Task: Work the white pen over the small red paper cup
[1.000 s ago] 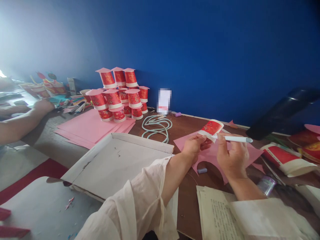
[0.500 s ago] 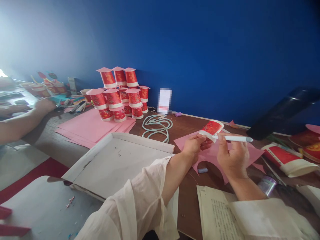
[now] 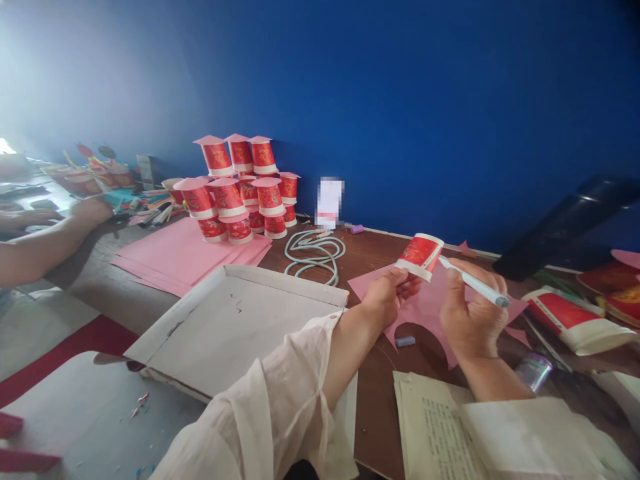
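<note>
Pen [image 3: 475,285] aslant, tip toward cup [image 3: 420,256]

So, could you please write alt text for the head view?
The left hand holds a red paper cup while the right hand holds a white pen against it, above pink paper on a table; stacked red cups stand behind.

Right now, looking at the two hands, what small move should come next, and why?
Probably a slight turn of the cup by the left hand, so the pen tip runs along its edge. The left hand pinches the cup on its side above the pink paper, and the right hand holds the pen with its tip against the cup's edge.
</note>
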The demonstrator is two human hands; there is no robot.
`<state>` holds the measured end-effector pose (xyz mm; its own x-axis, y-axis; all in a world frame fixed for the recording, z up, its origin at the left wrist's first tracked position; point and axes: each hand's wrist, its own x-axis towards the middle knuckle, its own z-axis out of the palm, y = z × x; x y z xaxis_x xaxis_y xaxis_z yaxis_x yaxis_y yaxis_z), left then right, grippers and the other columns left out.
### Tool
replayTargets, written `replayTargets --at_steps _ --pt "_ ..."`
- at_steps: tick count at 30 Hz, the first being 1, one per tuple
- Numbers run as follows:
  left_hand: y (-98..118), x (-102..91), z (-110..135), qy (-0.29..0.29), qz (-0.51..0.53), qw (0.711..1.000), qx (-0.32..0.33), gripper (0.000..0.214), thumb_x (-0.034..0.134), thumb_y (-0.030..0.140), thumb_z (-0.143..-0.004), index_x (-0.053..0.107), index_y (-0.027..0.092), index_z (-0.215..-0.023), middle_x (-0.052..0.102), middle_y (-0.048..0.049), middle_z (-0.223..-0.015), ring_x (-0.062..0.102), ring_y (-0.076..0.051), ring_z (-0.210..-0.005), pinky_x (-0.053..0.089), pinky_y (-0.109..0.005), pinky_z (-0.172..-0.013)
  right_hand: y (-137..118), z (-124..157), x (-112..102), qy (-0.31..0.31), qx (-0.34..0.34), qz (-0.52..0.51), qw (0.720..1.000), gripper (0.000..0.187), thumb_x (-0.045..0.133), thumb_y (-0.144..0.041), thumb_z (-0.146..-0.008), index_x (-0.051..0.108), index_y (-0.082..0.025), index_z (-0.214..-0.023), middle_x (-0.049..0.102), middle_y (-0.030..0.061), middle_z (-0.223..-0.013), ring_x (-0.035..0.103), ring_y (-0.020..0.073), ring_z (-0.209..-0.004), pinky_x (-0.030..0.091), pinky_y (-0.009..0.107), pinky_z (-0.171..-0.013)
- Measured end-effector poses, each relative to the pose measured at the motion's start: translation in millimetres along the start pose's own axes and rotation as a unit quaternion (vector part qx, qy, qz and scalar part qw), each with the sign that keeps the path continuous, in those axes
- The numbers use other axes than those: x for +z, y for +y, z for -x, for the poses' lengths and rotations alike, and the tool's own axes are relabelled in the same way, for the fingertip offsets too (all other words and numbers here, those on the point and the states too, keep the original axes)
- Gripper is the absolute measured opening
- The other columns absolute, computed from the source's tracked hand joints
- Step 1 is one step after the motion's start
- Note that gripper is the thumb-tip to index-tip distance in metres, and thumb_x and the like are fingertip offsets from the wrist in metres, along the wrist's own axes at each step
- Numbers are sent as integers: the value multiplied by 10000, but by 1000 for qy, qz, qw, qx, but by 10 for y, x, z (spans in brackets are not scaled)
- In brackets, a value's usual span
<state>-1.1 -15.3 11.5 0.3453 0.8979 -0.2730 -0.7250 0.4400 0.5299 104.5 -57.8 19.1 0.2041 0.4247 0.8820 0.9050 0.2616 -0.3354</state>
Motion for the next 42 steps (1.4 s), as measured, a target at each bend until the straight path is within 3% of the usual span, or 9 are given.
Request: replayTargets --at_steps 15,36,42 --pt "-12 -4 -16 -17 -22 1000 2 158 522 125 -823 667 95 -768 664 -80 -736 634 -128 -685 495 -300 -835 48 15 33 -33 -41 -2 999 206 507 -302 -880 655 -179 -953 689 87 -941 596 214 -933 472 383 -848" --pt "-28 -24 -37 -31 -26 999 3 143 522 120 -814 656 107 -766 659 -68 -741 635 -123 -682 496 -264 -751 54 47 59 -47 -19 18 999 244 499 -345 -880 658 -161 -907 692 105 -933 614 231 -921 466 366 -817" --pt "-32 -20 -29 -27 -13 1000 9 149 527 100 -801 648 110 -714 649 -56 -696 623 -120 -643 493 -298 -794 40 49 58 -52 -20 18 998 255 495 -354 -883 661 -163 -910 691 105 -933 614 230 -919 468 364 -807"
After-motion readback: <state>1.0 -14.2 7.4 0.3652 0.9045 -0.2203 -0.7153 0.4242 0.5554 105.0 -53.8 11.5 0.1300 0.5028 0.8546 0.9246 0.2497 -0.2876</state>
